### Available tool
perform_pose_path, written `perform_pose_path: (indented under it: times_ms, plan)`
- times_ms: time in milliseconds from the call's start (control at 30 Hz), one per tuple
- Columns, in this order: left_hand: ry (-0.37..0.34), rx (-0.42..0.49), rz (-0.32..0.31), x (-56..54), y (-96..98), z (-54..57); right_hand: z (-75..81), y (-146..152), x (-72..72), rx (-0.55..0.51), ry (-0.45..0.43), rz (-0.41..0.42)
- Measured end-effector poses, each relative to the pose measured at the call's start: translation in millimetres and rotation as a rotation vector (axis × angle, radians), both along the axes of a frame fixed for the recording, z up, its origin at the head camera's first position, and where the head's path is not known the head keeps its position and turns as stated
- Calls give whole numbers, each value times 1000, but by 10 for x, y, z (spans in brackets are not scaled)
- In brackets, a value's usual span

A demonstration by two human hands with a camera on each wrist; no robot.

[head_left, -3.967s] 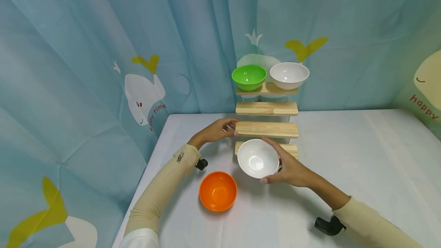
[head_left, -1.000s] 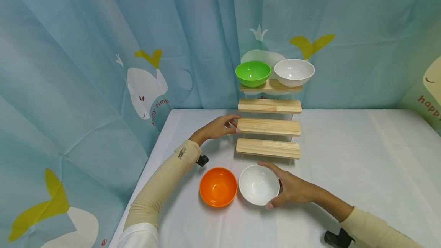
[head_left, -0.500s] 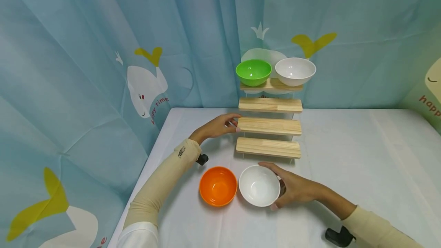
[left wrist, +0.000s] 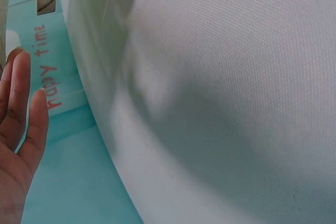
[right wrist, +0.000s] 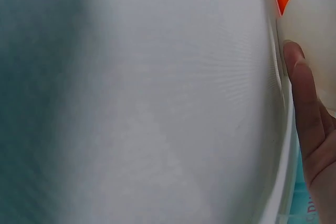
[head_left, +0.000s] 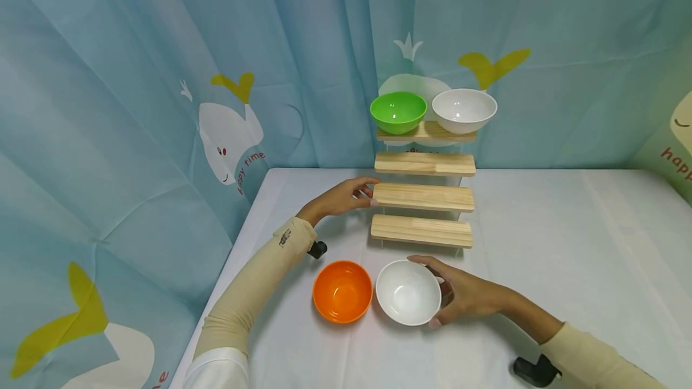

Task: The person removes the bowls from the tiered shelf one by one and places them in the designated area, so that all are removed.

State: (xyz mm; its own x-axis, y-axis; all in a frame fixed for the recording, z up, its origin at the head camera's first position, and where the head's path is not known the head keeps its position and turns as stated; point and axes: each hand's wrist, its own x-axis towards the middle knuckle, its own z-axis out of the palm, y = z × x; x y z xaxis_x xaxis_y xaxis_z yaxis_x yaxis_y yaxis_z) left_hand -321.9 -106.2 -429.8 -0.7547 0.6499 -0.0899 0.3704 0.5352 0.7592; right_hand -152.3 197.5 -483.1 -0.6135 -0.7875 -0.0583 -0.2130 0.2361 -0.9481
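Observation:
In the head view, my right hand (head_left: 469,293) curves round the right side of a white bowl (head_left: 406,293) standing on the table. The index finger lies at its far rim and the thumb at its near right side. Thumb and white bowl (right wrist: 317,40) also show in the right wrist view. Just left of this bowl stands an orange bowl (head_left: 342,292). My left hand (head_left: 337,198) rests at the left end of a wooden step rack (head_left: 421,197), touching the second board from the bottom. In the left wrist view, the left hand's fingers (left wrist: 34,129) look nearly straight.
On the rack's top board sit a green bowl (head_left: 398,113) and another white bowl (head_left: 465,111), side by side. A light blue curtain (head_left: 313,65) with whale prints hangs behind and to the left. White cloth covers the table (head_left: 567,245).
Over four seconds, my right hand has brought the white bowl down from the rack's lowest board to beside the orange bowl. Lately it has shifted slightly right. The left hand stays at the rack.

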Motion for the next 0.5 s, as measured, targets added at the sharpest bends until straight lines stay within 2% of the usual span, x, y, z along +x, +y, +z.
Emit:
perform_pose_path:
  times_ms: [267,500]
  plan:
    - [-19,10,-5,11,-2,12,-28,14,5,-31,-40,20]
    - [-12,9,-4,-1,-11,-6,-34,21,12,-19,-54,5]
